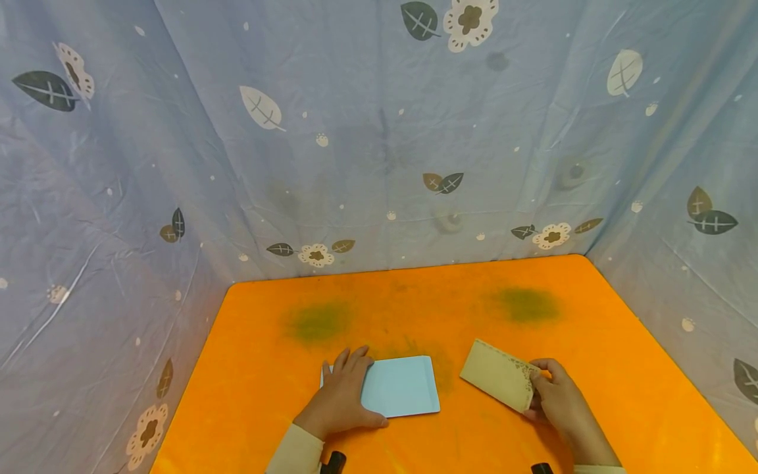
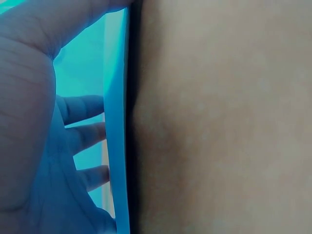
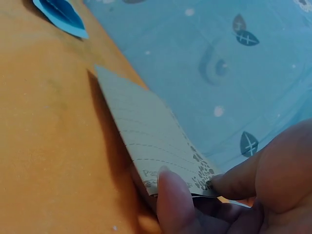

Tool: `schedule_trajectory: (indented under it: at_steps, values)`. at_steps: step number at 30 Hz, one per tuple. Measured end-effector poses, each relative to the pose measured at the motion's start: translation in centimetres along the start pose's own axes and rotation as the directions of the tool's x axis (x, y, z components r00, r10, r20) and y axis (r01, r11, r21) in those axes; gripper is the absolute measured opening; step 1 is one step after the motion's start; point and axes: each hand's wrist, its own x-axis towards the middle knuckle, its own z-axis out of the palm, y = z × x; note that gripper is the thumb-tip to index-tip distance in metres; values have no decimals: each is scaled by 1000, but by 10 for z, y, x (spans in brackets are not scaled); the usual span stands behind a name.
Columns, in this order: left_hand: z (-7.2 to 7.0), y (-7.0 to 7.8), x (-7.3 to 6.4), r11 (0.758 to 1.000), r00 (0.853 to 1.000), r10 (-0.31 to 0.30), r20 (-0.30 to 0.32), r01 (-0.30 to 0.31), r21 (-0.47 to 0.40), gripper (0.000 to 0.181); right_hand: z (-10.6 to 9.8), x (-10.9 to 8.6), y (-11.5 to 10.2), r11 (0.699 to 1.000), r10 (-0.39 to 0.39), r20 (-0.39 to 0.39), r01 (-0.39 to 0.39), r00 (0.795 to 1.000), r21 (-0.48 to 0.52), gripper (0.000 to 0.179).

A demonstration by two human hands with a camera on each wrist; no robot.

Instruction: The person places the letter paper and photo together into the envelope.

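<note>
A light blue envelope point(image 1: 403, 388) lies on the orange table, left of centre. My left hand point(image 1: 346, 398) spans its left part from above, thumb at the near edge and fingers over the far edge, gripping it across. In the right wrist view the envelope's end point(image 3: 66, 22) bows apart, showing a dark gap. To the right, my right hand point(image 1: 556, 395) pinches a tan paper card point(image 1: 497, 374) by its right end. Dashed lines and a dark floral print mark the card point(image 3: 146, 126). It tilts above the table, casting a shadow.
The orange tabletop point(image 1: 403, 303) has two dark greenish stains toward the back. Blue-grey curtains point(image 1: 379, 145) with leaves and flowers hang behind the table and along both sides. Dark wrist-camera parts point(image 1: 334, 463) show at the bottom edge.
</note>
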Motion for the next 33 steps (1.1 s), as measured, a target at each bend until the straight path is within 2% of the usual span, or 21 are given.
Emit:
schedule_trajectory:
  at_steps: [9, 16, 22, 26, 29, 33]
  values:
    - [0, 0, 0, 1000, 1000, -3, -1, 3, -3, 113, 1, 1, 2, 1000, -6, 33, 5, 999, 27, 45]
    - [0, 0, 0, 1000, 1000, -1, -1, 1, -8, 113, 1, -1, 1, 999, -28, 57, 26, 998, 24, 58]
    - [0, 0, 0, 1000, 1000, -2, 3, 2, -16, 113, 1, 1, 2, 993, -34, 45, 29, 998, 114, 71]
    - [-1, 0, 0, 1000, 1000, -1, 0, 1, -21, 113, -1, 2, 2, 983, 3, 3, -3, 1000, 186, 57]
    - [-2, 1, -1, 1000, 1000, 2, -5, -2, -25, 113, -1, 1, 1, 983, 10, -23, -6, 1000, 182, 44]
    - [-1, 0, -1, 1000, 1000, 3, -4, -4, -20, 113, 1, 0, 2, 993, -17, -33, 21, 999, 119, 43]
